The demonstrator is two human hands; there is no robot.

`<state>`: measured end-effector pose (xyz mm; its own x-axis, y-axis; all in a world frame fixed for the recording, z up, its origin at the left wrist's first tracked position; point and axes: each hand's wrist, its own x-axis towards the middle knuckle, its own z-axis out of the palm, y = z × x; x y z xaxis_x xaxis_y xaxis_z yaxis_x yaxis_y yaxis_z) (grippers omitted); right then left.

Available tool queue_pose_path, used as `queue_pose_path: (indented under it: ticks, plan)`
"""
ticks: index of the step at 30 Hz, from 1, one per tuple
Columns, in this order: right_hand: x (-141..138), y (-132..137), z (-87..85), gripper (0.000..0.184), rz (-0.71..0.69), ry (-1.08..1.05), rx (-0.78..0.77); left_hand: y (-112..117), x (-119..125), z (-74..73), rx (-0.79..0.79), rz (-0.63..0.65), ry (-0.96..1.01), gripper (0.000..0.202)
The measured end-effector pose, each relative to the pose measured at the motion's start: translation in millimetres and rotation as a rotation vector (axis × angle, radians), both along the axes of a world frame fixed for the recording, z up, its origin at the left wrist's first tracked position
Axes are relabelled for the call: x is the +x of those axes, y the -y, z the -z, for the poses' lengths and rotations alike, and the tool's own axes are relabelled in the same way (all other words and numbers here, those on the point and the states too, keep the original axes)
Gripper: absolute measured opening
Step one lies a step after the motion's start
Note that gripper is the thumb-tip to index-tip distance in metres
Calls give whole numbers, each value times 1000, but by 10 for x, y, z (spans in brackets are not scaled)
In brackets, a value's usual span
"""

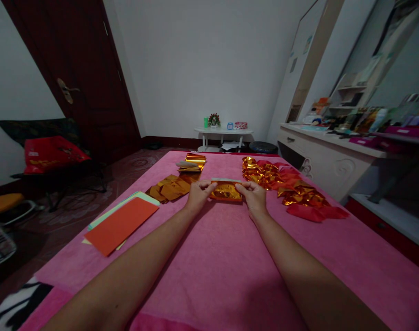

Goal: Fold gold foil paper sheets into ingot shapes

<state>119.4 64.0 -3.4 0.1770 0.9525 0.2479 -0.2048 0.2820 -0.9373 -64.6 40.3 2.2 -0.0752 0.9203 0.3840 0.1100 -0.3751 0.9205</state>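
A small sheet of shiny gold foil paper (226,191) is stretched level between my hands, with a pale strip along its far edge and a reddish near edge. My left hand (198,194) pinches its left end between thumb and fingers. At the right end, my right hand (256,196) grips it the same way. Beyond my left hand lie flat gold-brown paper pieces (171,187) and a stack with a curled gold sheet (195,160). Crumpled gold foil pieces (261,172) and red folded pieces (314,213) are heaped on the right.
Orange card sheets (123,225) over pale green ones lie at the left on the pink cloth (209,276). A cluttered white dresser (333,151) stands along the right side. Beyond the far edge is a small white table (223,131). A red bag (54,154) rests on a chair at left.
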Motion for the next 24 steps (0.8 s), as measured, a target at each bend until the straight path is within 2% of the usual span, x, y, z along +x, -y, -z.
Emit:
queue_pose_path:
  ticks: [4, 11, 24]
  plan:
    - [-2, 8, -8, 31, -16, -40, -9, 28, 8, -36, 81, -27, -37, 33]
    - [0, -5, -2, 30, -17, -58, 6, 71, 25, -91, 101, -88, 7, 22]
    - [1, -9, 12, 28, -15, 11, -3, 49, 11, -67, 92, -102, 59, 21]
